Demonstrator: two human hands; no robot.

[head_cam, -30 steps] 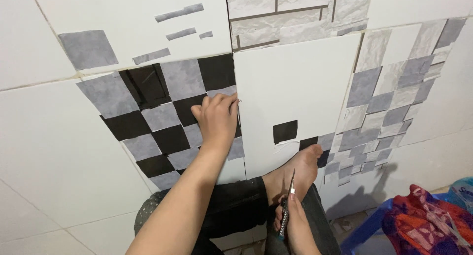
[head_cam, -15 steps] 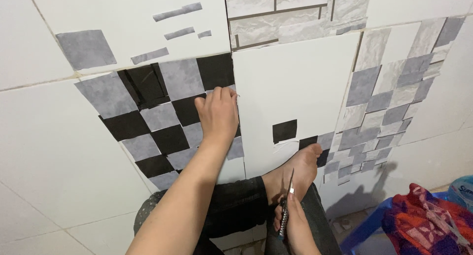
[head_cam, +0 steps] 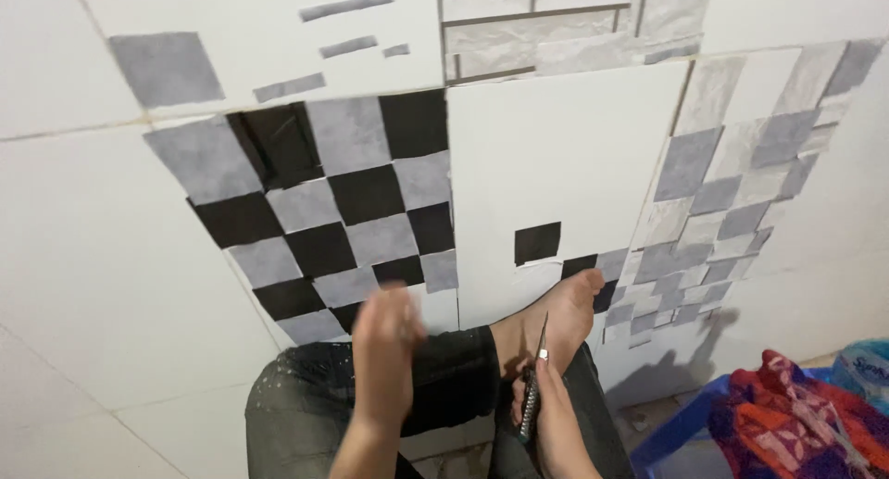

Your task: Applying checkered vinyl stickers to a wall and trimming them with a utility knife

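Left hand (head_cam: 384, 349) withdrawn from checkered sheet (head_cam: 343, 211), scissors (head_cam: 532, 386) in right fingers (head_cam: 546, 391)

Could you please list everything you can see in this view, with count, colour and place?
checkered sheet: one, black and grey squares, on the floor left of centre
plain white sheet: one, white, centre, with a black square stuck on it
grey checked sheet: one, grey and off-white, right
floor tiles: several, white, all around
plastic stool: one, blue, lower right
cloth: one, red patterned, on the stool
scissors: one pair, metal, lower centre
foot: one, bare, on the white sheet's lower edge
left hand: blurred, empty, above the knee
right hand: holds the scissors
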